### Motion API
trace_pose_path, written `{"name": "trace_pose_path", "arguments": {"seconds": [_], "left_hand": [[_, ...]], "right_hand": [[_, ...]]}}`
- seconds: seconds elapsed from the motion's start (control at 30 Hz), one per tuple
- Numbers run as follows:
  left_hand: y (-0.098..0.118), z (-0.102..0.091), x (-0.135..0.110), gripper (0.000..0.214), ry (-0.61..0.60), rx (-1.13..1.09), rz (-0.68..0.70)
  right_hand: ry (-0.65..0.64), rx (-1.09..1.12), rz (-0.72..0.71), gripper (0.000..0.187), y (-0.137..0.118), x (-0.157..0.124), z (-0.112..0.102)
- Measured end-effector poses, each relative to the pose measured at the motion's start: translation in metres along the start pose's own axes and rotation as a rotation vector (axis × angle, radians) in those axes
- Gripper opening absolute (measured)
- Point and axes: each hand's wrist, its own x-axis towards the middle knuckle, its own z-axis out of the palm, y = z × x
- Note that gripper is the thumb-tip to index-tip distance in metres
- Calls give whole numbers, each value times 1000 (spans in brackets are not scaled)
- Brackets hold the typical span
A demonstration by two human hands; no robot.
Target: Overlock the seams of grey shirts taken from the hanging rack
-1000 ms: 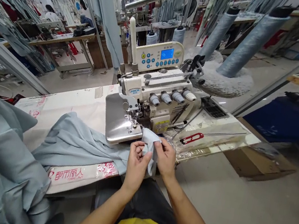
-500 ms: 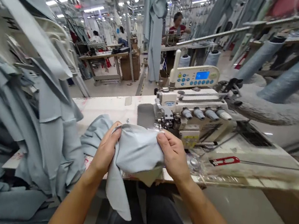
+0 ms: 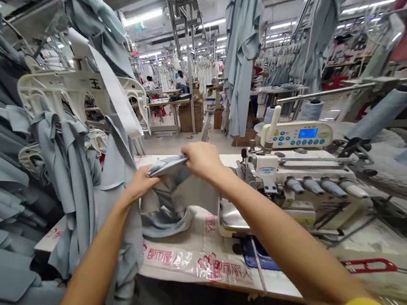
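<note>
A light grey-blue piece of fabric [image 3: 161,223] is held up over the left part of the sewing table [image 3: 185,268]. My left hand [image 3: 140,184] grips its edge on the left, fingers closed. My right hand [image 3: 202,160], also closed, pinches the same edge a little farther right and higher. The lower folds of the cloth hang down and rest on the tabletop. To the right of both hands stands the overlock sewing machine [image 3: 266,167], apart from the fabric.
Hanging grey-blue garment pieces [image 3: 83,180] on white hangers crowd the left side. A control panel [image 3: 299,135] tops the machine, with thread cones [image 3: 383,111] behind it. Red thread snips [image 3: 371,265] lie at the table's right. People sit at distant tables.
Both hands have carried the fabric left and away from the machine front. My right arm now reaches across the table. The view has turned left.
</note>
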Motion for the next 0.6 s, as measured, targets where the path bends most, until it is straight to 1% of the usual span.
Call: {"name": "trace_pose_path", "arguments": {"seconds": [0.03,0.07,0.1,0.17,0.2,0.23,0.27,0.3,0.37,0.43,0.47,0.5,0.6], "left_hand": [[0,-2,1,28,34,-44,14],[1,-1,-1,32,73,-124,20],[4,1,-5,37,120,-240,11],[11,10,-19,44,234,-532,-59],[14,17,-27,47,296,-669,-115],[17,24,-35,48,351,-771,-169],[20,32,-43,48,386,-844,-210],[22,39,-49,47,405,-890,-234],[25,52,-61,46,418,-933,-255],[26,63,-70,47,424,-927,-283],[26,68,-74,49,431,-914,-306],[26,73,-79,51,441,-894,-332],[26,85,-90,53,492,-832,-396]], "right_hand": [[-44,47,-46,5,-1,6,0],[-96,140,-105,5,-1,8,1],[-153,291,-162,9,0,6,4],[-252,714,-223,16,3,-9,12],[-278,928,-210,18,5,-19,16],[-287,1095,-171,18,7,-31,21],[-281,1190,-116,18,9,-43,25],[-266,1237,-60,17,10,-54,28],[-251,1263,14,20,10,-71,33],[-261,1268,61,26,8,-83,35],[-247,1273,96,29,7,-87,37],[-212,1277,137,32,5,-90,38],[-13,1275,245,32,1,-99,42]]}}
